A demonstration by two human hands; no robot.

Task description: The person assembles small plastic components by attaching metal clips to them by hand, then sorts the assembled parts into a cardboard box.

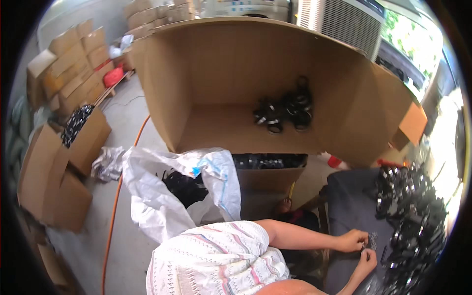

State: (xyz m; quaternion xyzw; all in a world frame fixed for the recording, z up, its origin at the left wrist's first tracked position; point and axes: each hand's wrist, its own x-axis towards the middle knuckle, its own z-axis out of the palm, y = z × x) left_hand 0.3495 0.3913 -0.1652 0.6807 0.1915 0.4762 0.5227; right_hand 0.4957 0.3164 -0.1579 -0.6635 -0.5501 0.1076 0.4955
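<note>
My left hand (351, 241) and my right hand (367, 260) are close together over a grey-covered work surface (346, 196) at the lower right. Both have their fingers pinched. A tiny dark piece seems to sit between them, too small to name. Right beside the fingertips lies a little heap of small silvery pieces (373, 241). Farther right, a large pile of shiny black parts (415, 221) covers the side of the surface. Some of these parts look ring-shaped or clamp-like, but their exact kind is unclear.
A large open cardboard box (236, 64) holds several black parts (285, 110). A white woven sack (157, 211) with black items stands in front of it. More cartons (69, 69) are stacked at the far left. An orange hose (114, 211) crosses the floor.
</note>
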